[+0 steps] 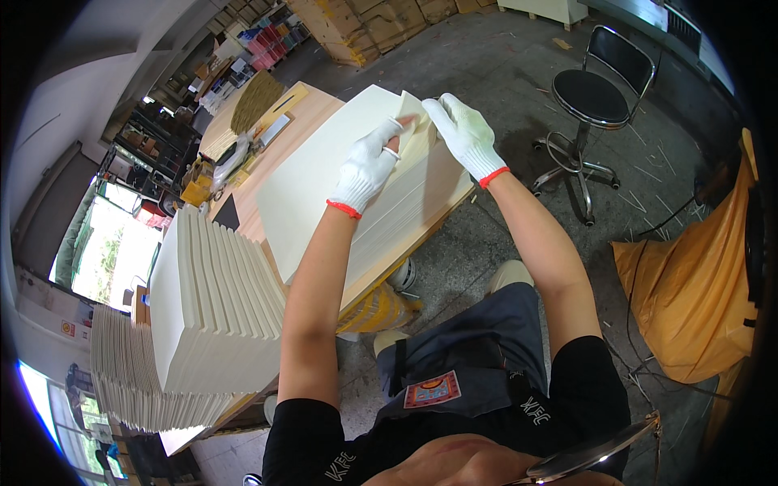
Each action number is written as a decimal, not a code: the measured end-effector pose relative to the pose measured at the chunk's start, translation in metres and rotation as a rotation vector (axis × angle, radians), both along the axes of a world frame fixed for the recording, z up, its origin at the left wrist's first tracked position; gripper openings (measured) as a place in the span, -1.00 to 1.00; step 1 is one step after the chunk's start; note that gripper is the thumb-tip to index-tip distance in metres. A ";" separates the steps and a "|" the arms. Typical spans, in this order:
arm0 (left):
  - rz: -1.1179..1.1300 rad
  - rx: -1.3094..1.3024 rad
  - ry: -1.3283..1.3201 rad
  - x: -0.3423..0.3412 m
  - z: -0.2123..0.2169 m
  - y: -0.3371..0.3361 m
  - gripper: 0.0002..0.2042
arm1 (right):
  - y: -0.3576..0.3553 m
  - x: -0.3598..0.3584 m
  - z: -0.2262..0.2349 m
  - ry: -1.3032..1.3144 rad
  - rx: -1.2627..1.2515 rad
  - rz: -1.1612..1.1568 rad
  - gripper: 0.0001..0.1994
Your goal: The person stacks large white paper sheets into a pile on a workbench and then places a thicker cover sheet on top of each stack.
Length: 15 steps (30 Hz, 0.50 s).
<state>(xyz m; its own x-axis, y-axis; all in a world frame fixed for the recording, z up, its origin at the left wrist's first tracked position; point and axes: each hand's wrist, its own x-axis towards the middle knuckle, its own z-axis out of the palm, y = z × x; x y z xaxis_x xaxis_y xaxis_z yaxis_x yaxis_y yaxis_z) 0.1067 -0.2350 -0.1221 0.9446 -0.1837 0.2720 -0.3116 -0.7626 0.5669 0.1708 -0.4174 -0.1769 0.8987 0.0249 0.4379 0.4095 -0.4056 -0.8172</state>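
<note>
A tall stack of large cream paper sheets (312, 174) lies on the table in front of me, with its far right corner bent up. My left hand (366, 168), in a white knitted glove with thumb and forefinger bare, is closed on the raised edge of the top sheets. The fingertips are blurred against the paper. My right hand (466, 136), in a matching glove with a red cuff, is closed around the same corner from the right side. Its fingers press together on the sheet edges, and the thumb is partly hidden.
Fanned piles of thick sheets (219, 283) stand at the left. On the wooden table (312, 101) lie a yellow-edged tool and small items. A black stool (590, 95) stands at the right, near an orange sheet-like cover (689, 283). Cartons (356, 28) are at the back; paper strips litter the floor.
</note>
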 end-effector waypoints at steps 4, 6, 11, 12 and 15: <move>0.045 0.116 0.091 0.000 0.005 -0.004 -0.67 | 0.001 0.003 -0.004 -0.014 0.011 0.004 -0.44; 0.005 0.105 0.013 0.004 -0.002 0.002 -0.66 | 0.001 0.003 -0.003 -0.006 0.013 0.011 -0.44; 0.002 0.068 0.056 0.003 -0.001 0.001 -0.66 | 0.002 0.003 -0.004 -0.003 0.033 0.003 -0.43; 0.011 0.015 0.119 0.001 0.003 -0.002 -0.66 | 0.000 0.003 -0.004 0.014 0.037 0.020 -0.44; -0.022 -0.083 -0.033 -0.002 -0.003 -0.002 -0.67 | 0.000 -0.002 0.003 0.048 0.006 0.020 -0.44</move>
